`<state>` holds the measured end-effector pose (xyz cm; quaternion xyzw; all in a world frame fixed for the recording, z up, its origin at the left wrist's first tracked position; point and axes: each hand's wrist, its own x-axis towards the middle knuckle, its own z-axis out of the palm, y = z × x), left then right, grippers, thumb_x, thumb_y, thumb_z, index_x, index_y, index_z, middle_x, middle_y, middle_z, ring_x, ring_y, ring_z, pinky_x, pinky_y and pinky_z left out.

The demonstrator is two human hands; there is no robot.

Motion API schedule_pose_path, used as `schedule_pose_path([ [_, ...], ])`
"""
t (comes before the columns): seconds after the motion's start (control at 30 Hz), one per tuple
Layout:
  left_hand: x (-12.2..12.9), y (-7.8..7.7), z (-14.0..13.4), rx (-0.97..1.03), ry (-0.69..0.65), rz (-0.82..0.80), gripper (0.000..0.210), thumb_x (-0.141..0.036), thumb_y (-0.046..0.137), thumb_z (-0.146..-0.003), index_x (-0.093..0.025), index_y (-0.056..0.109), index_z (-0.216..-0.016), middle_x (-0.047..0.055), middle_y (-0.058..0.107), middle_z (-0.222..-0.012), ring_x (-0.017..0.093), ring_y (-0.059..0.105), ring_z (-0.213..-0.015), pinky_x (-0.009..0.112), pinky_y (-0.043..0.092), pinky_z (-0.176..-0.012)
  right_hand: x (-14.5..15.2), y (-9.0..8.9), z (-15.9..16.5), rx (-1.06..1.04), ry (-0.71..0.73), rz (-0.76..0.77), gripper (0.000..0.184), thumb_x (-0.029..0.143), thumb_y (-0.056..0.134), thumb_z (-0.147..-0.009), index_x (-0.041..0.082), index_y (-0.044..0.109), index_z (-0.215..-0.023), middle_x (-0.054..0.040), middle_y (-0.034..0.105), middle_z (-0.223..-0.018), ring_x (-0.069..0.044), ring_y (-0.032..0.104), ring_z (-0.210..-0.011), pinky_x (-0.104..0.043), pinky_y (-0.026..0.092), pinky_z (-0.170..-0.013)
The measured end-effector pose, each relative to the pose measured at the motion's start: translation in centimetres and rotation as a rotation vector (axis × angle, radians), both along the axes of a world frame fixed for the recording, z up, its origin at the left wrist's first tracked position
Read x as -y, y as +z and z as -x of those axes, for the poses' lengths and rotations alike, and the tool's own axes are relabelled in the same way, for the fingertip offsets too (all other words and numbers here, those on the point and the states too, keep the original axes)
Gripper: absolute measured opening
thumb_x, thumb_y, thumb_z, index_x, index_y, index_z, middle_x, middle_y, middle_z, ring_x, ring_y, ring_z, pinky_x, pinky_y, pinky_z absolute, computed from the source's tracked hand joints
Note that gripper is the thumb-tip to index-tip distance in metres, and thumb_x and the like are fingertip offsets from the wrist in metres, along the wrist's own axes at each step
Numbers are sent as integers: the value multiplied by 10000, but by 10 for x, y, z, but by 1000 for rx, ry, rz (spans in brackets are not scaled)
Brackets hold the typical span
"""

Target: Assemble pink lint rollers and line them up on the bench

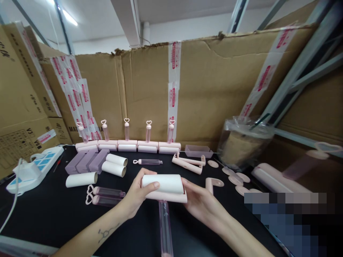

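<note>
Between my two hands is a lint roller with a white roll (162, 184), a pink frame (167, 197) and a clear pinkish handle (165, 228) that points down toward me. My left hand (135, 194) grips its left end, the thumb lying over the roll. At the other end my right hand (199, 200) holds the frame, fingers partly hidden behind it. Left of my left hand lie clear handles with heart-shaped loops (107, 196). Pink frame parts (189, 164) lie behind my right hand, and another pink bracket (213, 184) is to its right.
Several similar rollers (127, 145) stand along the cardboard wall (144, 92). White tubes (81, 179) and purple translucent covers (84, 162) sit at left, near a power strip (40, 171). Round pink discs (235, 177) and a bagged drink cup (241, 144) are at right.
</note>
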<state>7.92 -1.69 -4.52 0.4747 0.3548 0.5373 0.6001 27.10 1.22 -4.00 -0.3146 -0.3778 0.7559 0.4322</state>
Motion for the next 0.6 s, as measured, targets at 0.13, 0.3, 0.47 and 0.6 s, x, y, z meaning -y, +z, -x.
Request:
schedule_pose_path([
  [0.13, 0, 2, 1, 41, -45, 51, 298, -298, 681, -713, -212, 485, -920, -20, 524, -855, 108, 475, -763, 204, 373, -654, 0, 0, 0, -66, 15, 71, 126, 253, 711, -661, 209, 595, -680, 28, 627, -686, -147, 578, -663, -264, 443, -662],
  [0.3, -1, 4, 2, 66, -79, 89, 307, -314, 691, -698, -215, 484, -902, -21, 533, -847, 109, 501, -745, 198, 386, -622, 2, 3, 1, -35, 4, 58, 220, 278, 713, -653, 211, 505, -637, 39, 576, -640, -139, 547, -617, -262, 436, -621],
  [0.47, 0, 4, 3, 74, -87, 99, 323, -323, 712, -671, -214, 492, -880, -23, 536, -838, 108, 517, -737, 184, 388, -594, 2, 3, 0, -33, 10, 56, 276, 262, 697, -653, 218, 427, -614, 41, 558, -643, -147, 543, -625, -275, 439, -634],
  [0.6, 0, 4, 3, 72, -104, 106, 328, -325, 716, -663, -215, 491, -875, -24, 534, -833, 113, 524, -734, 187, 391, -580, 2, 6, 1, -69, 1, 81, 324, 224, 694, -635, 216, 373, -594, 50, 517, -609, -134, 521, -609, -260, 424, -617],
])
